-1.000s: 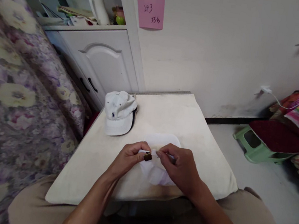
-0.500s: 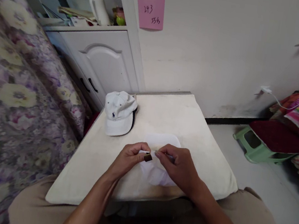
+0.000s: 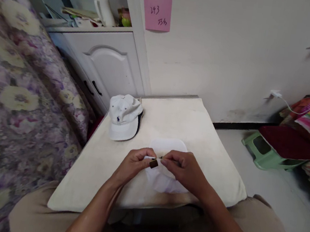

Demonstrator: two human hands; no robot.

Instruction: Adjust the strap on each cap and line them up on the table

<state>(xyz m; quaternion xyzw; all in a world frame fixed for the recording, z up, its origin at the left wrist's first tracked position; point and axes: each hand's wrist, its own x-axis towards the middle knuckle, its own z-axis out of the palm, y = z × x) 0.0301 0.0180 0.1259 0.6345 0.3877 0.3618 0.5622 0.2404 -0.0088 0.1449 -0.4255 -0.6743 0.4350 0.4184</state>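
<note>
A white cap [image 3: 163, 182] lies on the covered table in front of me, its pale rounded brim pointing away. Over it, my left hand [image 3: 133, 165] is closed in a pinch between thumb and forefinger on a strap end bearing a small dark gold buckle [image 3: 153, 163]. Just to the right, my right hand [image 3: 181, 165] pinches the other strap end close to the buckle. Only a short gap separates the fingertips, and much of the strap is hidden by them. Farther left stands a second white cap [image 3: 124, 115] with a small dark logo, brim towards me.
The table [image 3: 172, 118] has a cream cover and meets the wall at the back. A white cabinet [image 3: 107, 63] and a floral curtain [image 3: 15, 104] are on the left. On the right floor stands a green stool [image 3: 262, 150] with a dark red top.
My right fingers have shifted slightly at the strap, and a bit of dark green or gold now shows at their tips. My left hand and the buckle are almost unchanged.
</note>
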